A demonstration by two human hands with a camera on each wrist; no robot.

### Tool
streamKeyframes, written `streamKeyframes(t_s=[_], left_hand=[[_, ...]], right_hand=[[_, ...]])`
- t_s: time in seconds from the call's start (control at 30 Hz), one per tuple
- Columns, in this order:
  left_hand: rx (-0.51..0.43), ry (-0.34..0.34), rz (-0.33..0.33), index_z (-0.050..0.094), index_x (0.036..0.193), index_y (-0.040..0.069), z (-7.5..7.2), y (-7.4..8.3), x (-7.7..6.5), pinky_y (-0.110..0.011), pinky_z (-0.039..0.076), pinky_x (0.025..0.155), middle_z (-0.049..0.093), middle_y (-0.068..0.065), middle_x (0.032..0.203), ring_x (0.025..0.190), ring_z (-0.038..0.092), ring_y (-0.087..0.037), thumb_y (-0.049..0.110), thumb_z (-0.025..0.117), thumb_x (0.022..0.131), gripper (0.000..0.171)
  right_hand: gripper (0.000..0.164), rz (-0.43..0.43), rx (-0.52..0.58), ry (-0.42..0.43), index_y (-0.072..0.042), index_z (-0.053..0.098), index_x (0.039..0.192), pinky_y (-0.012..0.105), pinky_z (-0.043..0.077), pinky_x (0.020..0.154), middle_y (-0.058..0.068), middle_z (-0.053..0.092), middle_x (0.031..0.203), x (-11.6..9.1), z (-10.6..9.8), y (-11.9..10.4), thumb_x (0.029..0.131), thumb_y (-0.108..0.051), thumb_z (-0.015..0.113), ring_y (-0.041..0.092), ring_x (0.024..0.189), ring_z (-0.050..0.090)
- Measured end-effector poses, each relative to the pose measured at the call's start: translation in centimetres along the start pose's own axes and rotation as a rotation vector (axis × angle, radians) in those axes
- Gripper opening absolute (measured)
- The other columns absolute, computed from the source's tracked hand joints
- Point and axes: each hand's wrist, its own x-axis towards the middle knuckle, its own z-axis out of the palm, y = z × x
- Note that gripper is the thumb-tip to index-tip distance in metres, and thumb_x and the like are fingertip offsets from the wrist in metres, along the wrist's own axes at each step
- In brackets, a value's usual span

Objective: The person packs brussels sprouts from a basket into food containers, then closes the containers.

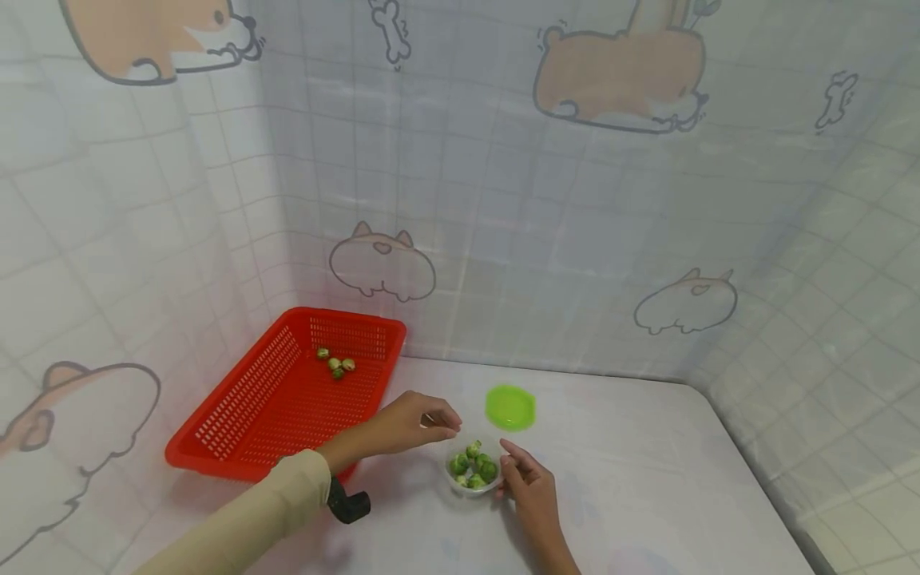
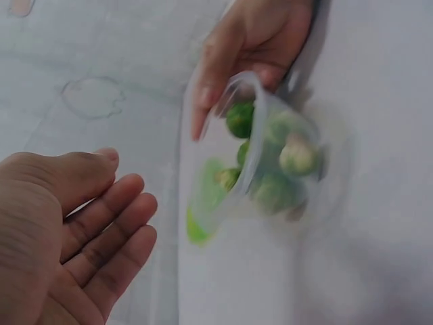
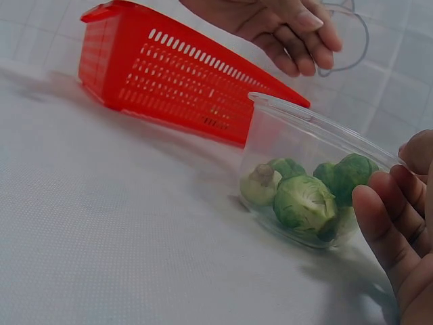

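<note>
A clear plastic container point(image 1: 469, 489) stands on the table with several Brussels sprouts point(image 3: 304, 203) inside. My right hand point(image 1: 530, 489) holds it at its right side, with the thumb at the rim and the fingers point(image 3: 382, 220) against the outer wall. Over the far left side of the container hovers my left hand point(image 1: 411, 423), its fingers loosely bent and nothing between them. In the left wrist view, a gap shows between the left fingertips point(image 2: 139, 237) and the container's rim.
A red plastic basket point(image 1: 391, 351) sits to the left, with several Brussels sprouts point(image 1: 335, 364) at its far end. A bright green lid point(image 1: 511, 408) lies on the white table point(image 1: 647, 463) beyond the container. Patterned sheeting point(image 1: 503, 239) rises behind and on both sides.
</note>
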Motion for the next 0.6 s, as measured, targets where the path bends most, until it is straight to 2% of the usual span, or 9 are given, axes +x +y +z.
streamKeyframes(t_s=[0.2, 0.37, 0.6], left_hand=[[0.004, 0.104, -0.016, 0.075, 0.112, 0.018, -2.0, -0.5, -0.3, -0.028, 0.057, 0.089, 0.074, 0.013, 0.103, 0.097, 0.068, -0.005, 0.027, 0.074, 0.094, 0.02], [-0.004, 0.173, -0.073, 0.074, 0.113, 0.02, -3.7, -0.9, -0.8, -0.029, 0.056, 0.09, 0.074, 0.012, 0.106, 0.099, 0.068, -0.006, 0.028, 0.074, 0.094, 0.021], [-0.015, 0.31, -0.155, 0.074, 0.116, 0.019, -6.5, -2.0, -1.9, -0.035, 0.057, 0.092, 0.073, 0.01, 0.11, 0.103, 0.068, -0.011, 0.03, 0.073, 0.094, 0.024]], right_hand=[[0.042, 0.007, -0.002, -0.005, -0.009, 0.062, 0.136, 0.03, 0.059, 0.063, 0.013, 0.066, 0.093, 0.1, -0.2, -0.2, 0.099, -0.029, 0.065, 0.017, 0.065, 0.065], [0.042, 0.019, -0.006, -0.008, -0.009, 0.062, 0.136, 0.03, 0.059, 0.064, 0.013, 0.066, 0.093, 0.2, -0.4, -0.3, 0.099, -0.03, 0.065, 0.017, 0.065, 0.065], [0.045, 0.029, -0.007, -0.018, -0.009, 0.062, 0.137, 0.029, 0.059, 0.064, 0.013, 0.066, 0.093, 0.4, -0.6, -0.4, 0.098, -0.032, 0.066, 0.017, 0.066, 0.065]])
